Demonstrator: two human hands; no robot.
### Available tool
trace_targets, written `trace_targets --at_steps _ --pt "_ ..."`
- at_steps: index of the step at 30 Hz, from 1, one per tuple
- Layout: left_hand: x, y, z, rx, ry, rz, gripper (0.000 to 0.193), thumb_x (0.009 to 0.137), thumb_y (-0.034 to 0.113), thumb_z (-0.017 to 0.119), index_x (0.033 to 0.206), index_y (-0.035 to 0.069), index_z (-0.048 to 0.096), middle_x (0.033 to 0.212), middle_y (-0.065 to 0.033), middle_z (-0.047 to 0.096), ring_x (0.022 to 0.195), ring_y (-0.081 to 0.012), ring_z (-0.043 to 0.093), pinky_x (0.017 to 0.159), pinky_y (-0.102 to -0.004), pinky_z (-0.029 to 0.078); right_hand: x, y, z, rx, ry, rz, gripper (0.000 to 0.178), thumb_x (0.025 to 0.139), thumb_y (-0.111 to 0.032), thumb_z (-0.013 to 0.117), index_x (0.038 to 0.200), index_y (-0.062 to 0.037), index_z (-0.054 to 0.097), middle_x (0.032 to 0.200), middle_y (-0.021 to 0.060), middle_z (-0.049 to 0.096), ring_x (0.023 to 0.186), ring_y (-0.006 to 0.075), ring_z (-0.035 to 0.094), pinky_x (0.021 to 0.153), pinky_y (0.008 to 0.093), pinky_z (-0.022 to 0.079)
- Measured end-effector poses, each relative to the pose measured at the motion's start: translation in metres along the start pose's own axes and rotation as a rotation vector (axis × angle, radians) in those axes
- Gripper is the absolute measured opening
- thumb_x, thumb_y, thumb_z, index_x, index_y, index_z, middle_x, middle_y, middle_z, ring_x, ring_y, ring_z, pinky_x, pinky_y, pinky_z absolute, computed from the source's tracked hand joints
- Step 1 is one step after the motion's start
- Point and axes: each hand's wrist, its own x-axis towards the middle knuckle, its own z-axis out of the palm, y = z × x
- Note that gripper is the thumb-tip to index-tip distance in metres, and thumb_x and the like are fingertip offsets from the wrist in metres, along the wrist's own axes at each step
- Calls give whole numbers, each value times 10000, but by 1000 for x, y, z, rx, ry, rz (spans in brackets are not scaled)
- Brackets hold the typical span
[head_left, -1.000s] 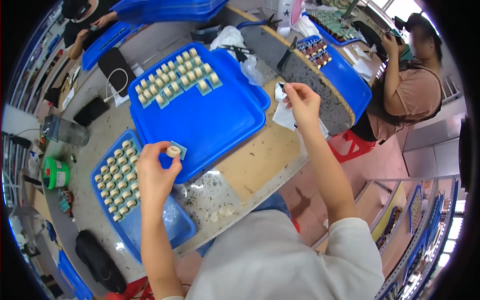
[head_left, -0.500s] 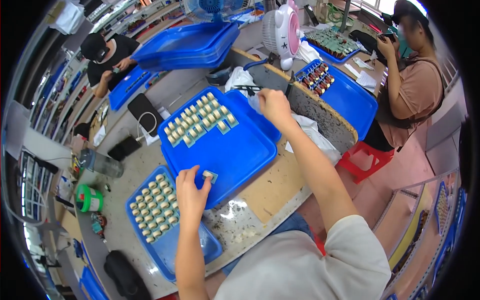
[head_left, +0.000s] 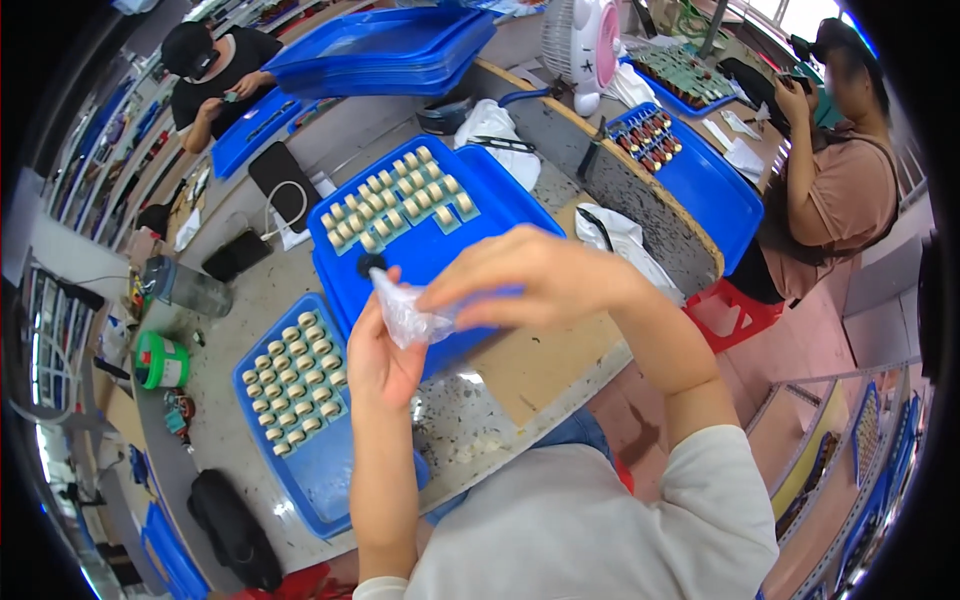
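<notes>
In front of my chest, my left hand [head_left: 385, 350] is closed around a translucent white cone-shaped plastic bag [head_left: 408, 318]. A dark round piece [head_left: 371, 265] shows at the bag's narrow end. My right hand [head_left: 530, 280], blurred, has its fingers stretched and apart, with the fingertips at the bag's side. Under both hands lies a blue tray [head_left: 470, 225]. Rows of cream ring-shaped parts on small green boards [head_left: 395, 195] fill its far side. To the left, a second blue tray [head_left: 335, 480] carries similar cream rings on green boards [head_left: 300, 375].
Stacked blue trays [head_left: 380, 60] stand at the far side. A partition [head_left: 640, 190] runs along the right, with a pink-white fan [head_left: 590, 50] beyond. A green tub [head_left: 160, 362], a clear jug [head_left: 190, 287] and a black case [head_left: 235, 530] sit left. Two people [head_left: 215, 75] are nearby.
My right hand has come from the tray's far right edge back toward my left hand. My left hand has lifted off the tray and turned palm up, now holding the plastic bag.
</notes>
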Motion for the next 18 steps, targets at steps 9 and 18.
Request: trace_targets --at_steps 9,18 --pt "-18 50 -2 426 117 249 134 839 61 406 962 44 455 639 -24 445 442 -72 356 368 -191 245 -37 246 -44 -845 371 855 242 737 -48 416 923 -1 563 902 229 555 877 354 533 770 420 417" --pt "-7 109 -56 2250 145 823 206 712 -31 472 861 65 576 843 -82 530 778 -253 483 717 -328 400 -18 265 -53 -1038 38 1009 169 770 -67 424 888 -50 544 996 167 518 914 317 534 739 412 450"
